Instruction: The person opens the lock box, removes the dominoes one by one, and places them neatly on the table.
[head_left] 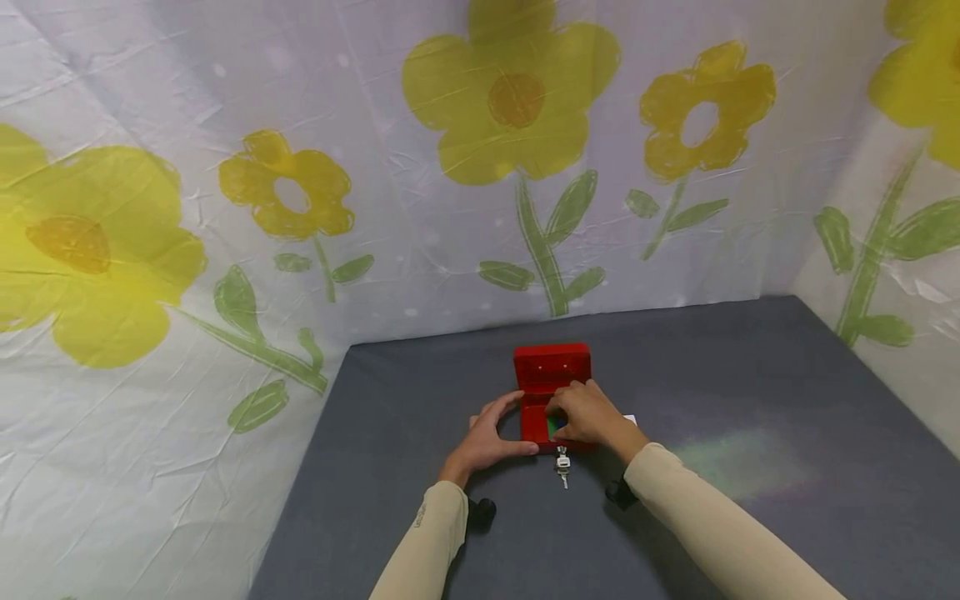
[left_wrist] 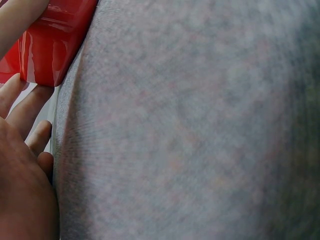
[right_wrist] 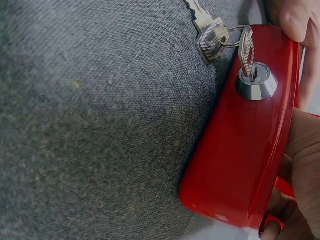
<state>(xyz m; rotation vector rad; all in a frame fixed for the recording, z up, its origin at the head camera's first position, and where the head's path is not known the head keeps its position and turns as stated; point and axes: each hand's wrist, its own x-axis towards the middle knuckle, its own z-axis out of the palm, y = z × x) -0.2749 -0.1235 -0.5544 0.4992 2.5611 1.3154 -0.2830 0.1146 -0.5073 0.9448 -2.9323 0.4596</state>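
A small red glossy box [right_wrist: 240,150], apparently metal, sits open on a dark grey cloth-covered table [head_left: 420,400]. Its red hinged lid [head_left: 552,354] stands raised along the far side of the box, and its lock-bearing front runs left to right, facing the person.

The relation that seems to matter most is inside the box: a small green piece [head_left: 552,427], with a bit of dark blue beside it, lies just under the fingers of the right hand [head_left: 592,414]. That hand comes in over the box's right side, fingers bent downward, and is much the nearer hand to the green piece. Whether it pinches the piece or only touches it cannot be told; the hand also hides which way the piece's long axis runs.

The left hand [head_left: 486,437] grips the box's left end, thumb at the near corner and fingers wrapped toward the far one.

At the front of the box, a round silver lock [right_wrist: 256,87] carries silver keys on a ring [right_wrist: 212,40]. A white object [head_left: 630,419], mostly hidden by the right hand, lies just right of the box.
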